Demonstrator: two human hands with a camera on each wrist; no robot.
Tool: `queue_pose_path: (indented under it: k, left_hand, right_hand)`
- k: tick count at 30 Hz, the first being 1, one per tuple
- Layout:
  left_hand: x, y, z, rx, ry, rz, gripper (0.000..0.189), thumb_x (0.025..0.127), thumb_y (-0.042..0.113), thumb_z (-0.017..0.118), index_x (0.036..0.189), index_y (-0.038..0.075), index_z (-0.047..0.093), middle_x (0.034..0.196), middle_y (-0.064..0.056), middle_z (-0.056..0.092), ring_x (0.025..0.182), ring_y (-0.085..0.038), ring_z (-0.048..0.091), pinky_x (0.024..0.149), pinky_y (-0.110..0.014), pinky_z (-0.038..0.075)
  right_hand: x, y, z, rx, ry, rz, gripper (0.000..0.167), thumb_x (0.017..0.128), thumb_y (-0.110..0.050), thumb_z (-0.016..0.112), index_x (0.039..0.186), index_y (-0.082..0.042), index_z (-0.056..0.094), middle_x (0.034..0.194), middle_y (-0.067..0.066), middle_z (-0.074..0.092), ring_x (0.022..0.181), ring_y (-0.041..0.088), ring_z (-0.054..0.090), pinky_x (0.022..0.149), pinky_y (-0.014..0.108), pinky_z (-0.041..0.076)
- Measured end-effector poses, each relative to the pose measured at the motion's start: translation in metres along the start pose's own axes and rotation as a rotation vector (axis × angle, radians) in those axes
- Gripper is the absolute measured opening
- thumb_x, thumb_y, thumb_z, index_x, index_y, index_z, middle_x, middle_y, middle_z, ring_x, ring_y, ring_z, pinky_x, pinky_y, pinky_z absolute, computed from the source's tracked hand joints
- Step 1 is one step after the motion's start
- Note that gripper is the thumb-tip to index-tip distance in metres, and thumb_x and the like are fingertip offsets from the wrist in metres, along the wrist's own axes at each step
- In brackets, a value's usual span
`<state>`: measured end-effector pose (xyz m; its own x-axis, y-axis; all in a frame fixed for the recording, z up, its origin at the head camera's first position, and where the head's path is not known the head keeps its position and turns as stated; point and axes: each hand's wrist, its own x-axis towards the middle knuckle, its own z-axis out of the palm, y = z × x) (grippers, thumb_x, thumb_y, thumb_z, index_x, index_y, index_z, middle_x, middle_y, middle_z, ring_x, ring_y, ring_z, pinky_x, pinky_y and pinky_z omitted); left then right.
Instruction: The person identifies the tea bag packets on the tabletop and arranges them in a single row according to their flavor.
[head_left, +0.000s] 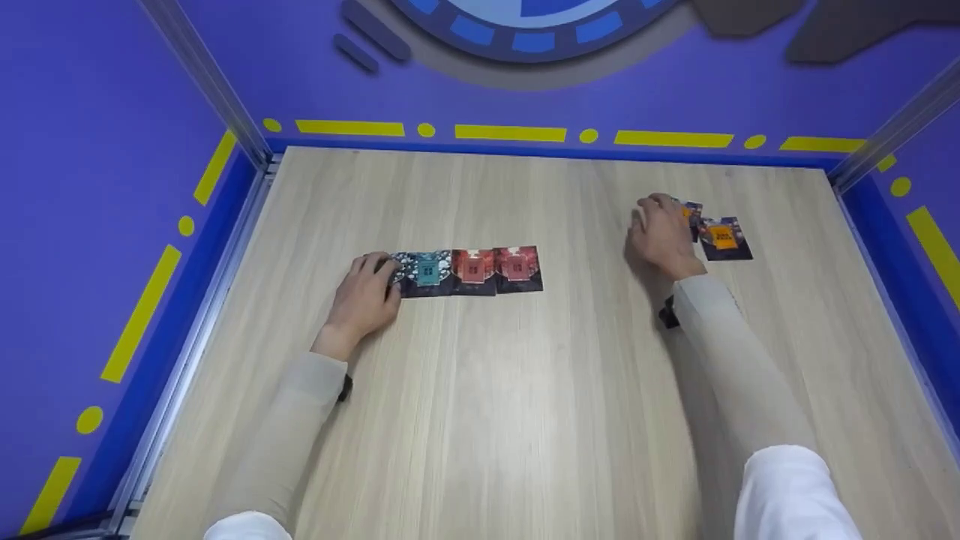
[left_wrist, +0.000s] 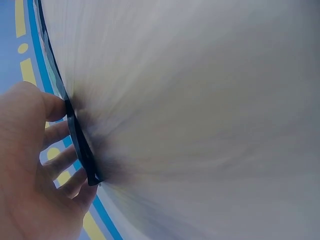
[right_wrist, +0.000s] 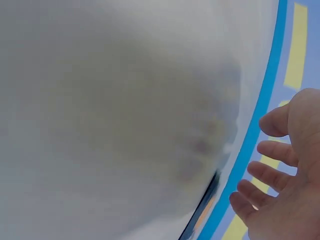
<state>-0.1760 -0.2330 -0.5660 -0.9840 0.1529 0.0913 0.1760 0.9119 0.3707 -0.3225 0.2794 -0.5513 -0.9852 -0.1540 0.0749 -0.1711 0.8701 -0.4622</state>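
Head view shows us two hands working with printed cards on a pale wooden counter (head_left: pixel 480 390). Four cards make one row, left of the middle and closer to the far edge of the counter than to us. At the left end, one patterned card (head_left: pixel 400 268) is partly covered by the left hand (head_left: pixel 365 296); after it come a teal card (head_left: pixel 427 271), an orange-red card (head_left: pixel 472 270) and a red card (head_left: pixel 519 268). Their sides meet, but we cannot tell if they overlap.

Left wrist view lets us see the row only from its thin side. The thumb and fingers of the left hand touch this end of it, with gaps between the fingers; we cannot tell whether they pinch it or only rest on it.

Toward the far right corner of the counter we find two dark cards with orange centres: the fully visible orange-centred card (head_left: pixel 724 238), and, just beside it, the half-hidden orange-centred card (head_left: pixel 692 214), behind the right hand (head_left: pixel 664 236). In the right wrist view, the right fingers are spread apart and slightly bent, with nothing between them.
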Motion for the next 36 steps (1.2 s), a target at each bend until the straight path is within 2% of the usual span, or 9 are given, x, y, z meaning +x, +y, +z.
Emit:
queue_pose_path:
  k: [3,8,15,25,32,36]
  left_hand:
    - [0.001,0.0,0.0,-0.004,0.006,0.005,0.04,0.107,0.02,0.057,0.143,0.004,0.063,0.153,-0.019,0.052,0.145,-0.042,0.045,0.122,-0.055,0.041]
    - [-0.001,-0.001,0.0,0.006,0.012,0.003,0.041,0.106,0.02,0.058,0.143,0.003,0.063,0.152,-0.019,0.052,0.145,-0.042,0.046,0.122,-0.056,0.041]
    - [-0.002,0.0,0.001,0.005,0.004,0.001,0.041,0.106,0.021,0.057,0.143,0.003,0.063,0.152,-0.019,0.052,0.144,-0.041,0.046,0.122,-0.056,0.041]
    - [0.001,0.001,0.001,0.012,-0.014,-0.017,0.043,0.107,0.023,0.057,0.145,0.005,0.062,0.155,-0.018,0.051,0.146,-0.04,0.044,0.125,-0.054,0.039]
    - [-0.001,0.001,0.001,0.005,-0.007,-0.013,0.042,0.107,0.021,0.056,0.145,0.004,0.062,0.154,-0.017,0.051,0.146,-0.041,0.044,0.122,-0.056,0.041]
    - [0.0,0.001,0.0,0.002,-0.004,-0.013,0.042,0.107,0.022,0.057,0.145,0.004,0.062,0.153,-0.017,0.052,0.145,-0.041,0.045,0.122,-0.056,0.042]
  right_hand:
    - [0.001,0.013,-0.007,0.011,0.003,0.017,0.048,0.109,-0.017,0.047,0.149,0.01,0.051,0.16,0.033,0.041,0.148,0.054,0.037,0.126,0.069,0.026]
    - [0.002,0.03,-0.011,0.033,-0.042,0.073,0.053,0.109,-0.017,0.047,0.156,0.008,0.045,0.165,0.03,0.034,0.152,0.053,0.034,0.127,0.067,0.027]
    - [0.001,0.045,-0.011,0.006,-0.064,0.124,0.053,0.107,-0.01,0.044,0.157,0.006,0.044,0.167,0.032,0.031,0.154,0.053,0.03,0.129,0.067,0.023]
    - [0.002,0.045,-0.014,0.0,-0.108,0.162,0.055,0.108,-0.009,0.037,0.161,0.003,0.04,0.168,0.031,0.031,0.154,0.053,0.031,0.128,0.068,0.024]
    - [0.001,0.04,-0.012,-0.009,-0.119,0.125,0.054,0.107,-0.009,0.038,0.159,0.005,0.042,0.165,0.032,0.034,0.152,0.053,0.034,0.127,0.068,0.027]
    - [0.0,0.038,-0.01,0.0,-0.138,0.135,0.055,0.108,-0.01,0.038,0.161,0.003,0.04,0.167,0.032,0.032,0.153,0.053,0.032,0.127,0.069,0.026]
